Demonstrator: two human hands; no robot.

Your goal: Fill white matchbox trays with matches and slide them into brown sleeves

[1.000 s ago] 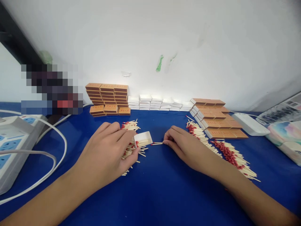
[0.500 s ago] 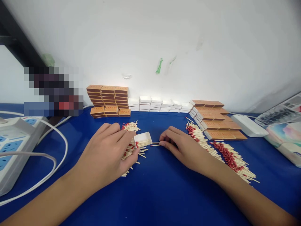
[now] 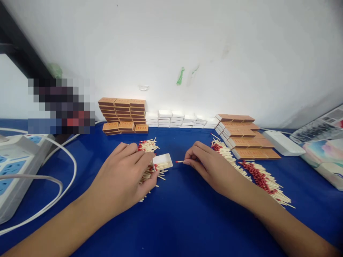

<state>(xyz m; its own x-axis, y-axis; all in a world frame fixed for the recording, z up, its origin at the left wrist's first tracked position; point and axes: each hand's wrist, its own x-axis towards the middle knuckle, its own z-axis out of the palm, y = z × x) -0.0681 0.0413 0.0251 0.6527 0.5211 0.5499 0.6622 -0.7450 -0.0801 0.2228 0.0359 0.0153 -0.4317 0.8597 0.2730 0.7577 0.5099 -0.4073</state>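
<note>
My left hand (image 3: 128, 171) grips a small white matchbox tray (image 3: 164, 159) between thumb and fingers. Several red-tipped matches lie inside the tray, their heads toward my hand. Beneath and behind that hand spreads a pile of loose matches (image 3: 149, 145), partly hidden by the fingers. Just right of the tray, my right hand (image 3: 200, 160) pinches a match (image 3: 179, 161) with its red head pointing left at the tray, a short gap apart. Whether a second match is in the pinch cannot be made out.
Orange matchboxes (image 3: 123, 107) are stacked at the back left, white trays (image 3: 171, 117) along the wall, and more matchboxes (image 3: 243, 142) at the back right. Loose matches (image 3: 264, 182) lie beside my right forearm. A power strip (image 3: 21, 167) with white cables stands left, a tissue pack (image 3: 325, 157) right.
Two matches showed at my right fingertips before; now one is plainly visible there. The right hand has shifted slightly, while the left still holds the tray in nearly the same place.
</note>
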